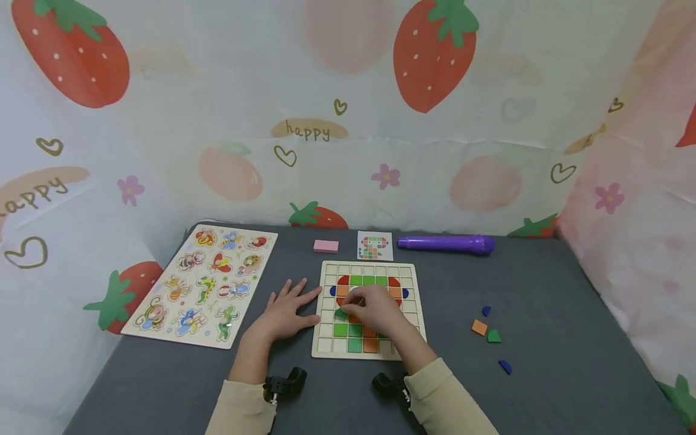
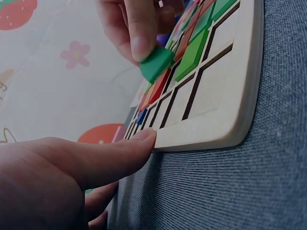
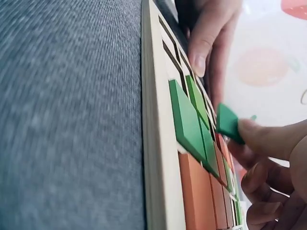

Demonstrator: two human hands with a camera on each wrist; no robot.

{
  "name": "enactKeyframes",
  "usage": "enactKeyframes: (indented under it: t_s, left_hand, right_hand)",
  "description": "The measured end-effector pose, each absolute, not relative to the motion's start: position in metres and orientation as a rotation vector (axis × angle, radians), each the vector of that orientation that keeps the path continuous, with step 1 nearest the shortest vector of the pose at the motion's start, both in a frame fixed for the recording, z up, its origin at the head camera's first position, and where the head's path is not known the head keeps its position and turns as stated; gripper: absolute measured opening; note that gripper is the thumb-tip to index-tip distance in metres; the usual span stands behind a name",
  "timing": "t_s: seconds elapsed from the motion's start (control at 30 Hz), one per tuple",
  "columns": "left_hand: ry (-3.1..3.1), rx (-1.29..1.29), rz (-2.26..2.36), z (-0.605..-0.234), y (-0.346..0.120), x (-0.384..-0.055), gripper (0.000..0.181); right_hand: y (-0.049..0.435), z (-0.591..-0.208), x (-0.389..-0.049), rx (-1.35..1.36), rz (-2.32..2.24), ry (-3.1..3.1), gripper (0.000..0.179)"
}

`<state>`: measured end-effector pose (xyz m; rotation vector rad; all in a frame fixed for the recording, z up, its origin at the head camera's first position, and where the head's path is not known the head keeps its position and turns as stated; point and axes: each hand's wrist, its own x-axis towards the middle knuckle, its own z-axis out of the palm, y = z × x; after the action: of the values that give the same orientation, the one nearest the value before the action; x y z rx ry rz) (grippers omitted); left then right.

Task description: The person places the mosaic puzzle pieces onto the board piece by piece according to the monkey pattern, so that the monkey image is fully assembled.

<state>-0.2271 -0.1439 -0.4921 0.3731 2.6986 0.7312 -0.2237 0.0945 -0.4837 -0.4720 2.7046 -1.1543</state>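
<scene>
My right hand (image 1: 376, 309) pinches a small green tile (image 2: 157, 63) between thumb and fingers. The tile is held tilted over the left part of a wooden grid board (image 1: 325, 345). One edge of the tile looks rounded in the head view. Square and curved tiles in green, orange, red and blue sit in several of the board's cells, some hidden under my right hand. Beside the board's left edge my left hand (image 1: 285, 314) rests with fingers spread, its thumb tip (image 2: 146, 136) right at the rim.
Loose on the right lie an orange square (image 1: 479, 327), a green piece (image 1: 493, 336) and two blue half-rounds (image 1: 505, 367). Behind the board are a pink block (image 1: 326, 246), a pattern card (image 1: 374, 246) and a purple tube (image 1: 443, 243). A creature-picture board (image 1: 212, 305) lies left.
</scene>
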Motion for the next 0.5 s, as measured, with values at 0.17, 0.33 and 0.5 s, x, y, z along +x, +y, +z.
enactKeyframes:
  t_s: [0.17, 0.33, 0.5]
  left_hand:
    - [2.695, 0.373, 0.743, -0.493, -0.145, -0.227, 0.069]
    - [2.698, 0.373, 0.732, -0.495, -0.145, -0.227, 0.068]
    - [2.696, 0.377, 0.735, -0.493, -0.144, -0.228, 0.068]
  right_hand:
    - [0.087, -0.483, -0.223, -0.511, -1.022, 2.771, 0.008]
    - [0.081, -0.484, -0.222, -0.54, -0.907, 2.806, 0.006]
    - [0.079, -0.484, -0.222, -0.515, -0.883, 2.822, 0.005]
